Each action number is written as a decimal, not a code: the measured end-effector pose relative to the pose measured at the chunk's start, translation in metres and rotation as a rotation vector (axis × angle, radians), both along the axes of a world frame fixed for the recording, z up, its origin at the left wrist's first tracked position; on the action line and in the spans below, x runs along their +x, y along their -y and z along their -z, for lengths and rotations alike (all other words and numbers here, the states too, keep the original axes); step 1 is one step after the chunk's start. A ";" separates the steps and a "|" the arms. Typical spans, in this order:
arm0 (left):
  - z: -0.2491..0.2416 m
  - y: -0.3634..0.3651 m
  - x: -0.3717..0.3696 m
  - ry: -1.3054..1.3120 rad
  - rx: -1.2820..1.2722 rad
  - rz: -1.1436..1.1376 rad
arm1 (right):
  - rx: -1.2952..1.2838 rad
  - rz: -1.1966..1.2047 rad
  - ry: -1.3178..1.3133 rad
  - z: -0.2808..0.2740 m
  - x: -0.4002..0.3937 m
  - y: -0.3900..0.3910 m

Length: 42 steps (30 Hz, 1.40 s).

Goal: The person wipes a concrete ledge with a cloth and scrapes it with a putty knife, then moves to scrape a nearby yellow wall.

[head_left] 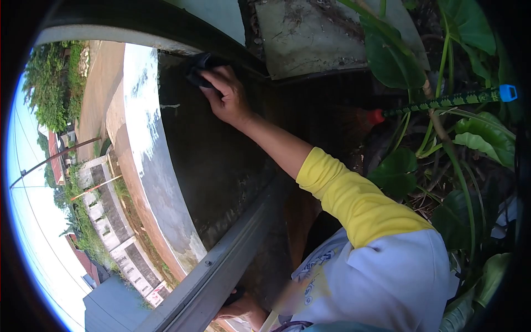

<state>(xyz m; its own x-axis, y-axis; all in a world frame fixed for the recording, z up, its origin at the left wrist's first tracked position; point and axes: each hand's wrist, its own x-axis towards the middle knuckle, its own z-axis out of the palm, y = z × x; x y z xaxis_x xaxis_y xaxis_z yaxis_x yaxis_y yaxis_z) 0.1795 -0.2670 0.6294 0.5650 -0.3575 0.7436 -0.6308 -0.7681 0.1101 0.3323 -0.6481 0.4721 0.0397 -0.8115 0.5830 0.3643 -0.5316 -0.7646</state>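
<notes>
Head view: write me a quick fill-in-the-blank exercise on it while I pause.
The hand holding the dark cloth is the person's ____ one.
The sleeve is ____.
The broom handle ends in a ____ loop.
The collar at its other end is ____.

Missing words: right; yellow; blue; red.

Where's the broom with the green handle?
The broom is on the right side of the head camera's picture, above the yellow sleeve and among the big green leaves.
</notes>
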 end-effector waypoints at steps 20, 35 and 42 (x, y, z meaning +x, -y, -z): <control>0.013 0.013 -0.007 -0.355 -0.719 0.162 | -0.139 0.004 -0.204 -0.004 0.001 0.016; 0.016 0.015 -0.007 -0.373 -0.826 0.066 | -0.199 -0.098 -0.028 -0.069 -0.001 0.017; 0.020 0.013 -0.007 -0.432 -0.895 0.092 | 0.020 -0.315 -0.174 0.012 -0.070 -0.098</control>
